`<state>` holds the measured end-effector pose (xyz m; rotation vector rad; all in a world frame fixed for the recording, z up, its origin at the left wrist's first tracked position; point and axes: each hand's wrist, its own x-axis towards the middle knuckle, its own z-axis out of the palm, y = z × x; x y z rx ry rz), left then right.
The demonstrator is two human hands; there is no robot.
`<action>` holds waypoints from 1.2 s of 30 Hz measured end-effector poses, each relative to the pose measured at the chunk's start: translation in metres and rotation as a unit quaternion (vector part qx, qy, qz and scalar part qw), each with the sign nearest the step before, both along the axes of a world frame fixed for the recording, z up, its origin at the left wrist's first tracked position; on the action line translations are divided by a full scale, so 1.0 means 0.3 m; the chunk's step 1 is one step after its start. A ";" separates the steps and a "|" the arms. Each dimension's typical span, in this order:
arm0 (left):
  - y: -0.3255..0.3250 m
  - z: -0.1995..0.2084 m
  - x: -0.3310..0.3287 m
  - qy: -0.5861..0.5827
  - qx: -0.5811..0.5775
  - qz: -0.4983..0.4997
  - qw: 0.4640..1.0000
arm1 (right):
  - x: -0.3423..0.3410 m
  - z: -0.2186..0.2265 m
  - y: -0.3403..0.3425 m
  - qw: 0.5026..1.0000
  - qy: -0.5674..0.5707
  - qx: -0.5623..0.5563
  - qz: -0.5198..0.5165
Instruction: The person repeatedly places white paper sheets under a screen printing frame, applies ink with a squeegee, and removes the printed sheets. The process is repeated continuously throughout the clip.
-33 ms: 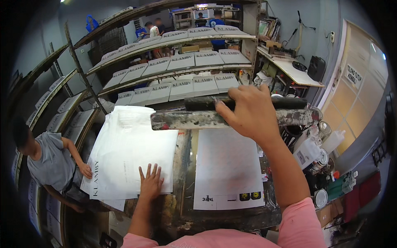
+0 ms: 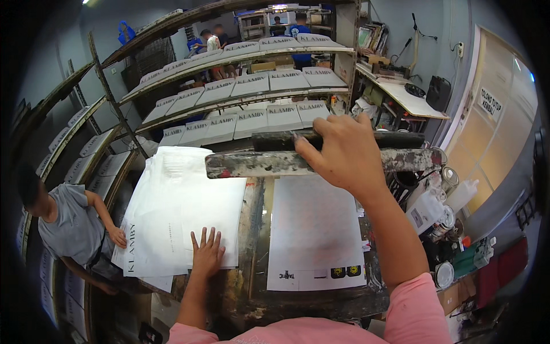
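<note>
My left hand lies open, fingers spread, on the lower right part of a stack of white printed sheets. With my right hand I grip the near edge of a raised, ink-stained screen frame, seen almost edge-on, fingers over its top. A dark bar runs along it, just behind. Below the frame, a white sheet with small dark marks along its near edge lies flat on the stained worktable. The frame hides the far end of this sheet.
A co-worker stands at the left, one hand by the stack. Shelves with several paper piles stand ahead and left. Cans and plastic bottles crowd the right side. A side table and a door are farther right.
The frame and my right hand have shifted very slightly left and up. My left hand has barely moved on the stack.
</note>
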<state>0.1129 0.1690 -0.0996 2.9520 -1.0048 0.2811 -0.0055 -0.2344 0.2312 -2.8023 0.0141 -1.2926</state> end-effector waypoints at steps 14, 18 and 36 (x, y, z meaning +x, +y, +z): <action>-0.033 0.034 0.061 0.086 -0.083 0.036 0.992 | -0.008 0.003 -0.016 0.999 0.051 -0.005 -0.012; -0.134 0.098 0.098 0.051 -0.160 -0.042 0.985 | -0.001 0.026 -0.016 0.996 0.084 -0.024 -0.022; -0.865 0.008 -0.371 0.167 -0.058 -0.238 0.955 | 0.066 0.054 -0.051 0.999 0.025 -0.032 -0.014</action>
